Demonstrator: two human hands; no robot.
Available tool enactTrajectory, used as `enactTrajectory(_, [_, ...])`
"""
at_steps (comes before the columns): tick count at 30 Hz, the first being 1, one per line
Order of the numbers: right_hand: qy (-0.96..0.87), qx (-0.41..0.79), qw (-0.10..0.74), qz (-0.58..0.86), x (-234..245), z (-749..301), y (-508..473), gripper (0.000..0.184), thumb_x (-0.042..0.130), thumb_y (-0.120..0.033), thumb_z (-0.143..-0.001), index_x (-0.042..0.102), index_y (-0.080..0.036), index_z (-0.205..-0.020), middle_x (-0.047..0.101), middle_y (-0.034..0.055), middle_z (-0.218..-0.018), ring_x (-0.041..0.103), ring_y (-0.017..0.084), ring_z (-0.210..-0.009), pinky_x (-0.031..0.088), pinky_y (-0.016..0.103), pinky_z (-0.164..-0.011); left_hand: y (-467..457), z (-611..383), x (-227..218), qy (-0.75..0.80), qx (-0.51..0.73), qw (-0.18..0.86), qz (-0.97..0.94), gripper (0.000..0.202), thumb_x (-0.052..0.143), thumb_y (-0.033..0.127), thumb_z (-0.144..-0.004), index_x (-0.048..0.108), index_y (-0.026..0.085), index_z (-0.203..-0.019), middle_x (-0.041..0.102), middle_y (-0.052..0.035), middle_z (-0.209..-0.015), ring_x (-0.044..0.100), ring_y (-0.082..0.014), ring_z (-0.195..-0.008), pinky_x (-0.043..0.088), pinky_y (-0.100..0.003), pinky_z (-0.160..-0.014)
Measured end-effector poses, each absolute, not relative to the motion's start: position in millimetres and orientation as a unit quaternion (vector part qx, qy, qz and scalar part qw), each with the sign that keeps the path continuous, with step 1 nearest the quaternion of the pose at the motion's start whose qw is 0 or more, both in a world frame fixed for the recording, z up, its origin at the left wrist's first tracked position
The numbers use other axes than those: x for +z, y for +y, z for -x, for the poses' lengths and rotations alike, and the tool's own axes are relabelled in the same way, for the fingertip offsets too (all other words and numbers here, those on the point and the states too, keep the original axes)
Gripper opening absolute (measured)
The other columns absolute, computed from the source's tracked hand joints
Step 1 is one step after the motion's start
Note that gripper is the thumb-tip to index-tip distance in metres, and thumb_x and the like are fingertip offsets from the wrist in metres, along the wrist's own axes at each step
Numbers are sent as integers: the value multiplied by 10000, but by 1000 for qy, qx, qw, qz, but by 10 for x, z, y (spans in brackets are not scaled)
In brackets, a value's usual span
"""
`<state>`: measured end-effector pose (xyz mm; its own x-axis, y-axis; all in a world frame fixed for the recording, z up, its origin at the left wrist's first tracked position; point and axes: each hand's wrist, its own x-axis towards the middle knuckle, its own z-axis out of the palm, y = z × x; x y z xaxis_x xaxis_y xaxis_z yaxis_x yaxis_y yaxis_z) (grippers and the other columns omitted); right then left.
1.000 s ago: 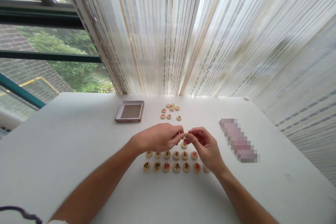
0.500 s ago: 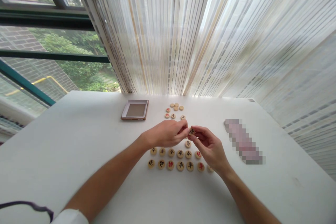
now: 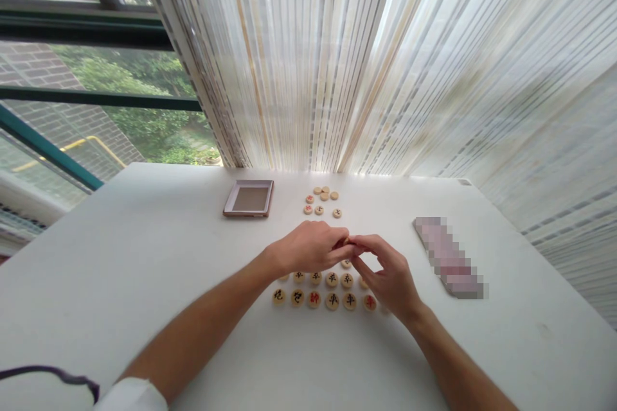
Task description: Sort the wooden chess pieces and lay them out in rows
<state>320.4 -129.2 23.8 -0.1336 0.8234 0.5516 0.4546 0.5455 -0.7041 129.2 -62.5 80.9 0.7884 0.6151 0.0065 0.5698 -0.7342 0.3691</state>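
Observation:
My left hand (image 3: pixel 313 247) and my right hand (image 3: pixel 389 275) meet above the table, fingertips touching. Between them a wooden Chinese chess piece (image 3: pixel 348 241) is pinched; only a sliver of its edge shows, its face hidden. Just below lie rows of round pieces. In the front row are a red-marked piece (image 3: pixel 314 299) and black-marked ones such as the piece (image 3: pixel 349 301). A second row with a black piece (image 3: pixel 331 279) runs behind it, its ends partly covered by my hands. One more piece (image 3: pixel 346 263) peeks out under my fingers.
Farther back sit several loose pieces, some blank side up (image 3: pixel 324 196), some marked, like a black one (image 3: pixel 337 212). An open shallow box (image 3: pixel 249 198) stands back left. A pixelated pinkish object (image 3: pixel 448 258) lies right. A striped curtain (image 3: pixel 289 77) hangs behind the white table (image 3: pixel 144 237).
My hands have come together, and the black-marked piece in my right fingers has turned so its face no longer shows. My left fingers now close on it too.

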Motion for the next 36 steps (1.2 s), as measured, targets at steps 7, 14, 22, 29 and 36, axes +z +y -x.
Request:
enactTrajectory(7, [-718, 267, 483, 425, 232, -3227, -1288, 235, 676, -179, -912, 655, -263, -1131, 697, 36, -1008, 696, 190, -905, 595, 341, -817, -620, -1259, 888, 291, 26, 233, -928, 333, 341, 388, -1023, 571, 202, -870, 684, -2, -744, 568, -153, -621, 323, -279, -571])
enactTrajectory(14, [-656, 391, 487, 425, 198, -3266, -1244, 213, 740, -243, -876, 671, -251, -1077, 718, 35, -1039, 713, 199, -963, 602, 366, -902, -550, -1107, 985, 278, -3, 361, -890, 294, 349, 361, -1024, 588, 208, -945, 722, 7, -819, 608, -132, -652, 394, -257, -605])
enactTrajectory(22, [-565, 465, 536, 421, 206, -3354, -1160, 269, 812, -272, -811, 681, -241, -1043, 747, 34, -1026, 732, 207, -989, 610, 357, -926, -464, -996, 1020, 313, 74, 296, -899, 288, 453, 410, -1000, 646, 196, -997, 696, -5, -755, 596, -134, -629, 374, -251, -592])
enactTrajectory(29, [-569, 483, 526, 408, 230, -3311, -1173, 186, 788, -299, -837, 720, -233, -997, 756, 33, -992, 737, 208, -967, 620, 347, -892, -528, -1196, 854, 266, 130, 265, -918, 329, 475, 430, -1002, 657, 177, -898, 679, -7, -730, 570, -124, -636, 357, -249, -605])
enactTrajectory(36, [-565, 465, 531, 428, 274, -3278, -1204, 175, 771, -336, -850, 738, -223, -980, 774, 35, -930, 761, 214, -868, 649, 373, -829, -538, -1255, 784, 282, 123, 261, -915, 387, 431, 449, -1010, 618, 174, -811, 643, 2, -690, 523, -116, -596, 325, -252, -561])
